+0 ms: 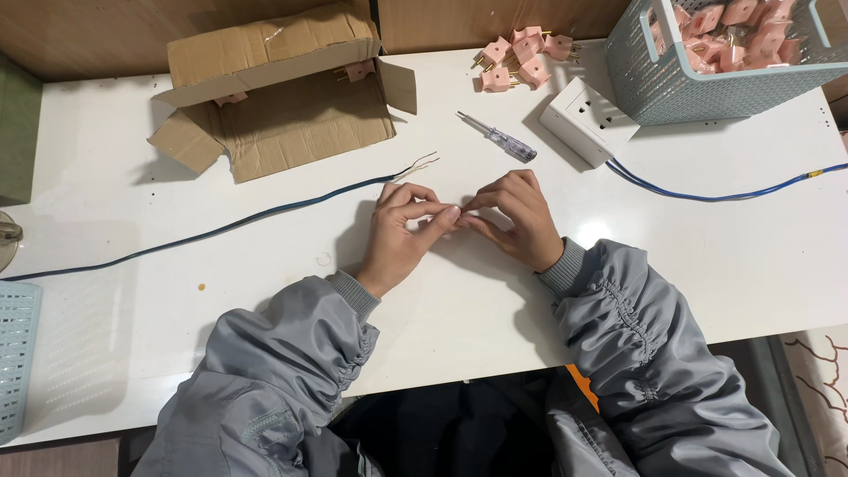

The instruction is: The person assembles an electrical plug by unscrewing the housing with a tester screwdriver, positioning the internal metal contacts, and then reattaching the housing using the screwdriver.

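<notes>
My left hand [402,234] and my right hand [515,216] meet fingertip to fingertip over the middle of the white table [707,265]. The fingers of both pinch together at one spot; whatever sits between them is too small to make out. A dark cable [221,230] runs from the left edge toward my left hand and ends in bare split wire tips just above it. A small clear-handled screwdriver [499,138] lies beyond my right hand. Both arms wear grey jacket sleeves.
An open cardboard box [283,106] lies at the back left with pink plugs inside. Several loose pink plugs [521,62] sit at the back centre. A white socket block [587,119] with a blue cable [707,193] lies beside a pale blue basket [707,88] of pink plugs.
</notes>
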